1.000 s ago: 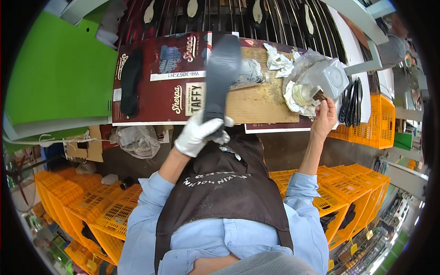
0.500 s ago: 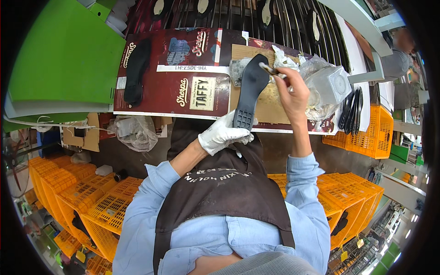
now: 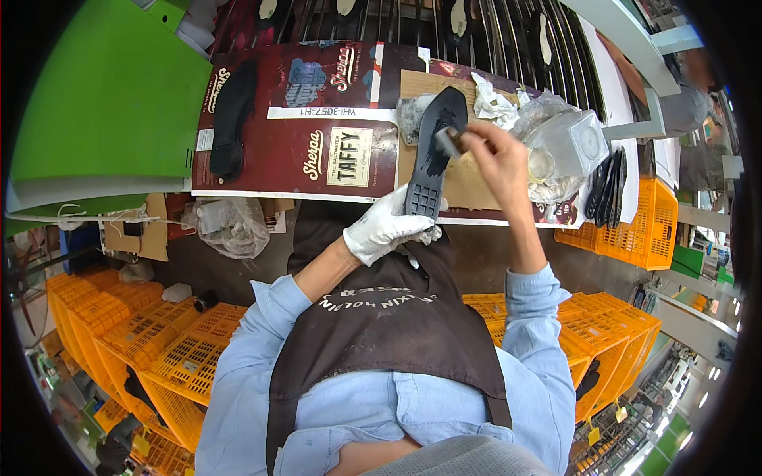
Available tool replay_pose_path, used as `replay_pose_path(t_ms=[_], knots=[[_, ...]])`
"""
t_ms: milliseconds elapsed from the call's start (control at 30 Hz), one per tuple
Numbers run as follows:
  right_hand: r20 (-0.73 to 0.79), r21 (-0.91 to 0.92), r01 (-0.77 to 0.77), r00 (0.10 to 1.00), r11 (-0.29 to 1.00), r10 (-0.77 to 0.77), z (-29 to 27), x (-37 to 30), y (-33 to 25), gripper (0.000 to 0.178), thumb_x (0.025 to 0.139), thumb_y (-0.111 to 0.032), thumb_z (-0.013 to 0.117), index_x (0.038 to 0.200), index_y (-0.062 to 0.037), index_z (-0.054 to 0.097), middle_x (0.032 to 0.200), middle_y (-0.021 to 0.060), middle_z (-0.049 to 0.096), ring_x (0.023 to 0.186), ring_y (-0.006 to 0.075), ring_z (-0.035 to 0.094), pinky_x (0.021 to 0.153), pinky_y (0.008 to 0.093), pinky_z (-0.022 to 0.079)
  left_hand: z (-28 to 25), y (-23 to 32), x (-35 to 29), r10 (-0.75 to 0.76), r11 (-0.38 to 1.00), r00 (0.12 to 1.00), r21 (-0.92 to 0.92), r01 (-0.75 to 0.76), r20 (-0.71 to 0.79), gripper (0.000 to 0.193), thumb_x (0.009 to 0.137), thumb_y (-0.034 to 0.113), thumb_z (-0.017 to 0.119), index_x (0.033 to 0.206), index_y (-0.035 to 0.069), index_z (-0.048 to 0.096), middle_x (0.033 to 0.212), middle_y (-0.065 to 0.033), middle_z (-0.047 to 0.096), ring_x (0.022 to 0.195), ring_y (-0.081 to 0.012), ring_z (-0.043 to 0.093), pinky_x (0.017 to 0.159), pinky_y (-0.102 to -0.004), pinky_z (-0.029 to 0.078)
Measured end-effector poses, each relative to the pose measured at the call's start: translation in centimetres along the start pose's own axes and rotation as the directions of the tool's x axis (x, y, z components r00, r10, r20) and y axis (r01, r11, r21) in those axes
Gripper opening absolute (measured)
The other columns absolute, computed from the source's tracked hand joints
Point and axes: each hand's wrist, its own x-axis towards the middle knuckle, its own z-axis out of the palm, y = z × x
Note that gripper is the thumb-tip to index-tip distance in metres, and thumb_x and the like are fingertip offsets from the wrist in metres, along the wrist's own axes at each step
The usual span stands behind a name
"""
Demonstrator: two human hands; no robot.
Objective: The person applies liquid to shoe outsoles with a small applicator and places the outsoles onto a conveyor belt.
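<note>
White-gloved left hand (image 3: 389,229) clamped on black rubber shoe sole (image 3: 431,151); bare right hand (image 3: 500,156) pinching small blurred brush (image 3: 450,143). Sole's middle looks wet-coated; near heel grid (image 3: 423,199) seems uncoated.

Sole (image 3: 426,163) over cardboard (image 3: 470,184), second sole (image 3: 232,119) well left, tub (image 3: 575,143) to the right, rack (image 3: 502,40) beyond
</note>
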Motion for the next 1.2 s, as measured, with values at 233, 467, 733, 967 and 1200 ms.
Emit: replay_pose_path(t_ms=[233,467,733,967,1200], knots=[[0.059,0.197,-0.108,0.993,0.974,0.098,-0.7,1.5,1.7,0.021,0.084,-0.008,0.068,0.102,0.0025,0.068,0.080,0.0077,0.070,0.063,0.0055,0.056,0.060,0.0227,0.049,-0.2,-0.1,0.0,-0.006,1.000,1.000,-0.010,0.006,0.001,0.055,0.085,0.007,0.066,0.132,0.000,0.039,0.121,-0.0137,0.055,0.088,-0.0178,0.064,0.074,-0.0278,0.055],[-0.144,0.116,-0.120,0.980,0.986,0.136,-1.4,4.5,5.6,0.020,0.083,-0.011,0.069,0.099,0.0019,0.069,0.079,0.0075,0.069,0.068,0.0077,0.061,0.063,0.0222,0.049,-0.1,0.3,-0.6,-0.002,1.000,1.000,-0.022,0.001,-0.012,0.051,0.085,0.006,0.064,0.130,0.000,0.041,0.118,-0.0129,0.057,0.088,-0.0178,0.064,0.074,-0.0276,0.055],[-0.158,-0.002,-0.067,0.985,0.998,0.065,-1.8,6.3,6.5,0.020,0.084,-0.010,0.066,0.100,0.0009,0.069,0.079,0.0097,0.070,0.071,0.0109,0.064,0.064,0.0252,0.051,-0.4,0.3,-0.9,-0.002,0.999,1.000,-0.047,0.003,0.010,0.055,0.083,0.007,0.066,0.131,0.001,0.039,0.120,-0.0120,0.056,0.091,-0.0192,0.064,0.076,-0.0274,0.055],[0.012,-0.075,0.052,0.999,0.996,-0.051,-0.9,8.3,5.9,0.021,0.086,-0.012,0.066,0.101,0.0025,0.068,0.081,0.0056,0.069,0.072,0.0070,0.061,0.066,0.0236,0.049,-0.7,1.2,-1.6,-0.022,1.000,0.999,0.013,0.022,-0.026,0.061,0.082,0.007,0.066,0.135,0.001,0.037,0.124,-0.0115,0.055,0.085,-0.0167,0.064,0.072,-0.0262,0.054],[0.081,-0.059,0.055,0.995,0.997,-0.051,-0.2,9.9,6.3,0.020,0.085,-0.009,0.066,0.101,0.0040,0.067,0.078,0.0030,0.067,0.068,0.0067,0.058,0.062,0.0227,0.048,-0.6,1.0,-2.1,0.073,0.996,0.995,-0.041,-0.076,-0.067,0.066,0.080,0.009,0.067,0.137,0.002,0.035,0.122,-0.0104,0.057,0.075,-0.0128,0.063,0.057,-0.0215,0.045]])
